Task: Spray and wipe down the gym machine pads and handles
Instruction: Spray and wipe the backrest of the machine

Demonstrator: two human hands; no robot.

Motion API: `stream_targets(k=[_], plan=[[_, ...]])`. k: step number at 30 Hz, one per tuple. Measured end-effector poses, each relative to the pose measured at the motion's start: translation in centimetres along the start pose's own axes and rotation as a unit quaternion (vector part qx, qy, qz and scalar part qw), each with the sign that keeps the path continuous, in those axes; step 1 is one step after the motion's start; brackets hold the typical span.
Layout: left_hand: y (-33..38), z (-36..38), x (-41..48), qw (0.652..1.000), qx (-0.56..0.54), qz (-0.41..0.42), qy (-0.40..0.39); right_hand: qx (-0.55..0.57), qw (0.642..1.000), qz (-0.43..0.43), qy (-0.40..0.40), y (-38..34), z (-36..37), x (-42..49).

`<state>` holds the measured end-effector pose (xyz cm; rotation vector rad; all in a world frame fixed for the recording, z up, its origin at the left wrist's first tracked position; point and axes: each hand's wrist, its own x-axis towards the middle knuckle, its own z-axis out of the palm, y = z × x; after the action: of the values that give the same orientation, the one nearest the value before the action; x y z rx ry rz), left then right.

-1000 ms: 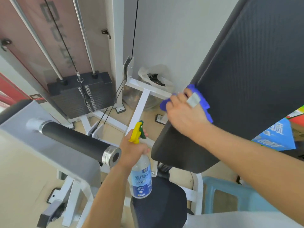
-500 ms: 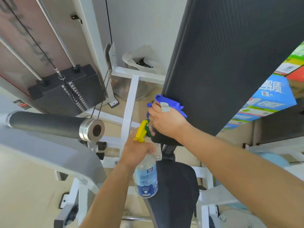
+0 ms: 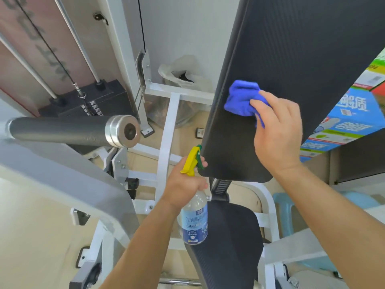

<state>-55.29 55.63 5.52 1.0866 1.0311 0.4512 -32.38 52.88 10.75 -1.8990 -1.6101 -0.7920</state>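
A tall black back pad of the gym machine fills the upper right. My right hand presses a bunched blue cloth against the pad's lower face, fingers curled round the cloth. My left hand grips the neck of a clear spray bottle with a yellow trigger and a blue label, just left of the pad's bottom corner. Below the pad lies the black seat pad. A black foam roller handle with a metal end cap sticks out at the left.
The weight stack with its cable and guide rods stands at the back left. White frame bars cross the floor. A plastic bag sits by the wall, a blue printed carton at the right, a light blue stool below it.
My right hand has carried the blue cloth from the pad's lower left edge up and right onto the pad's face. The left hand and bottle have stayed near the pad's bottom corner.
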Motion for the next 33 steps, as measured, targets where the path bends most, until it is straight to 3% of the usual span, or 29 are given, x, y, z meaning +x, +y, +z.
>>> stream_targets(k=[4, 7, 12, 18, 23, 26, 29, 31, 33], plan=[[0.0, 0.0, 0.4, 0.999, 0.023, -0.021, 0.008, 0.026, 0.995, 0.099, 0.006, 0.2, -1.3, -1.6], [-0.1, -0.1, 0.3, 0.999, 0.024, -0.030, 0.022, 0.062, 0.992, 0.104, 0.021, -0.7, -1.6, -0.3], [-0.9, -0.8, -0.5, 1.000, 0.006, -0.015, 0.024, 0.022, 0.993, -0.114, 0.020, -3.2, 2.0, 4.1], [-3.3, -2.4, -1.2, 1.000, -0.009, -0.008, 0.027, -0.078, 0.914, -0.367, -0.153, -4.0, 9.0, -3.2], [-4.6, -2.8, -1.1, 0.998, 0.020, -0.026, 0.050, -0.142, 0.852, -0.439, -0.248, -5.1, 11.4, -9.1], [-4.3, -2.5, -1.7, 0.998, 0.008, -0.012, 0.064, -0.145, 0.797, -0.487, -0.327, -5.6, 11.9, -11.2], [-3.7, -2.3, -2.2, 0.997, -0.018, 0.001, 0.069, -0.152, 0.746, -0.549, -0.345, -4.8, 10.8, -10.2], [-3.6, -2.4, -2.4, 0.997, -0.022, 0.003, 0.068, -0.149, 0.745, -0.566, -0.321, -3.3, 9.0, -7.6], [-3.6, -2.5, -2.7, 0.997, -0.034, -0.002, 0.071, -0.141, 0.774, -0.552, -0.276, -1.4, 6.8, -4.7]])
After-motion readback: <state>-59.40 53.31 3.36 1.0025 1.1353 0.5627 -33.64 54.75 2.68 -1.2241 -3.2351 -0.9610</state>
